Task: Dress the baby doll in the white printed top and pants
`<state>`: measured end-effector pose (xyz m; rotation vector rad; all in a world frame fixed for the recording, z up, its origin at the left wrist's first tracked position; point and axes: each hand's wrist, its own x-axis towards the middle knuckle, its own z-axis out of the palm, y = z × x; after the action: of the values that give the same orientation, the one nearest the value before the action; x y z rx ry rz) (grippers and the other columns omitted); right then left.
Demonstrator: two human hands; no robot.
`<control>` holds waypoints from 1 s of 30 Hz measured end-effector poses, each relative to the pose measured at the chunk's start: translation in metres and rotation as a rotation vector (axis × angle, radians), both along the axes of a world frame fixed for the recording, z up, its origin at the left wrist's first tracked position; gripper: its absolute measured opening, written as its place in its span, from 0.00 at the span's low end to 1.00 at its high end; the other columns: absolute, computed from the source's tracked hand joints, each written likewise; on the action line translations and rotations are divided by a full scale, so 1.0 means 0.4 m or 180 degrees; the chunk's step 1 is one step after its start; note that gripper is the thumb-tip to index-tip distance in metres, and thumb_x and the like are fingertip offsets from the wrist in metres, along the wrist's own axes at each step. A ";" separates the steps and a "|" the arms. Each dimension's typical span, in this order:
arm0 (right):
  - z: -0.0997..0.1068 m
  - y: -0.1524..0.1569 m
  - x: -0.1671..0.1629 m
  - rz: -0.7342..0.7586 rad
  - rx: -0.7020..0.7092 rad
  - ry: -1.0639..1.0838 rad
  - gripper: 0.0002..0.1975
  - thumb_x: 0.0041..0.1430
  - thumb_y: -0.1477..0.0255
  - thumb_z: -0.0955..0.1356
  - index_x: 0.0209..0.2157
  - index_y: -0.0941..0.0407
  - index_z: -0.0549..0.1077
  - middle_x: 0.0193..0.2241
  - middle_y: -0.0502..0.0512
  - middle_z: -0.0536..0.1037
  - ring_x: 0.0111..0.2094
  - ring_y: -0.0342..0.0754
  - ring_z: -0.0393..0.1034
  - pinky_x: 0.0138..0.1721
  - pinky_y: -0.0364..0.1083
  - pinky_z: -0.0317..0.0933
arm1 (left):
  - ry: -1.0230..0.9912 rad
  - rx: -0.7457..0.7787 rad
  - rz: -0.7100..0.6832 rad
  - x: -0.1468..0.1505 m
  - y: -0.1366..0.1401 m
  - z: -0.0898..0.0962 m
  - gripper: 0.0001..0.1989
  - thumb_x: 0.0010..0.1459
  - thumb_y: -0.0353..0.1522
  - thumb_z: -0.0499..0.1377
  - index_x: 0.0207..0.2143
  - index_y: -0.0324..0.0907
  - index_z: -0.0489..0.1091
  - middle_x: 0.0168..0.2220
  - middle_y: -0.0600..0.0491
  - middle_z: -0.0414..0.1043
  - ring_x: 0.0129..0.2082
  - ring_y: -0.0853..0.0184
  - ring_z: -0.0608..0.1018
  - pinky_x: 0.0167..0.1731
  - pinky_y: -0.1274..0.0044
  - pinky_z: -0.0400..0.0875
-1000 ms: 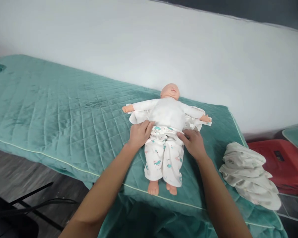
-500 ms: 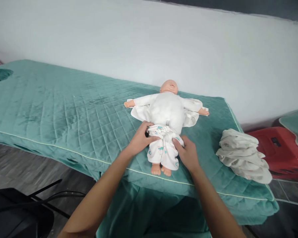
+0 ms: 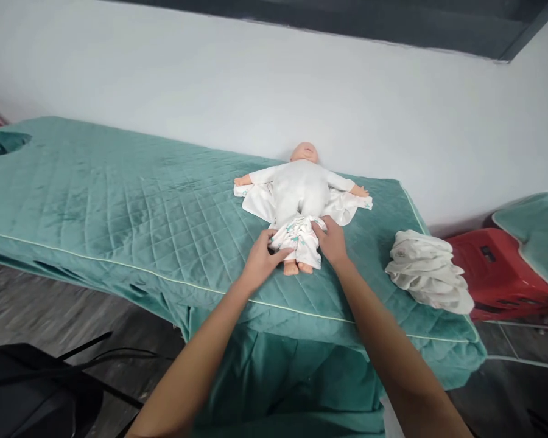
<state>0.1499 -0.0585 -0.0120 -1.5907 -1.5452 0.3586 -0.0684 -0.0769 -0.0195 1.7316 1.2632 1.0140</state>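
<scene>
A baby doll [image 3: 300, 185] with a white cloth body lies on its back, head toward the wall and arms spread. Under its arms and back lies an opened white shirt [image 3: 258, 204]. White baby pants [image 3: 296, 240] with a green print cover its lower legs, bunched around the thighs; the bare feet stick out below. My left hand [image 3: 262, 258] pinches the waistband on the left side, thumb lying over the front. On the right side, my right hand [image 3: 332, 240] grips the waistband between thumb and fingers.
The doll lies on a bed with a green quilted cover [image 3: 164, 213], against a white wall [image 3: 210, 85]. A pile of white cloth [image 3: 427, 271] sits near the bed's right edge. Beyond it stands a red plastic stool [image 3: 497, 274]. A black object [image 3: 36, 389] is at lower left.
Both hands have drawn the waistband up the doll's legs, toward its body. The doll appears slightly farther away, and the camera view has shifted.
</scene>
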 end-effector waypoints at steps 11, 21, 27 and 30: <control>0.020 -0.263 -0.041 0.0771 -0.0588 -0.0187 0.24 0.54 0.53 0.71 0.45 0.55 0.68 0.41 0.55 0.73 0.43 0.53 0.67 0.45 0.51 0.63 | 0.0295 0.0690 -0.0139 0.003 0.037 0.006 0.10 0.56 0.36 0.63 0.38 0.43 0.68 0.46 0.50 0.62 0.51 0.61 0.67 0.56 0.68 0.63; 0.032 -0.226 -0.066 0.0708 -0.0311 -0.1098 0.22 0.57 0.55 0.70 0.45 0.55 0.67 0.42 0.60 0.75 0.46 0.58 0.69 0.47 0.54 0.60 | 0.0782 0.1009 -0.0723 -0.045 -0.064 -0.012 0.40 0.41 0.46 0.73 0.53 0.40 0.62 0.50 0.43 0.67 0.52 0.52 0.70 0.52 0.62 0.67; 0.116 -0.267 -0.043 0.0740 -0.0910 -0.1115 0.19 0.58 0.53 0.69 0.41 0.55 0.72 0.38 0.59 0.80 0.39 0.57 0.73 0.39 0.50 0.59 | 0.0889 0.0342 -0.0397 -0.042 -0.115 0.027 0.28 0.52 0.46 0.66 0.51 0.44 0.63 0.47 0.48 0.73 0.47 0.55 0.76 0.44 0.67 0.70; 0.167 -0.310 -0.028 0.0912 -0.1065 -0.0775 0.16 0.57 0.54 0.70 0.36 0.53 0.73 0.34 0.54 0.80 0.35 0.53 0.72 0.34 0.47 0.58 | 0.0666 0.0104 -0.0146 -0.064 -0.166 0.057 0.22 0.53 0.47 0.64 0.44 0.45 0.63 0.41 0.53 0.74 0.41 0.60 0.77 0.38 0.72 0.69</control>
<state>0.1387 -0.1825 0.0548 -1.7142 -1.9913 0.6271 -0.0942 -0.1431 0.0033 1.9227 1.3355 0.8485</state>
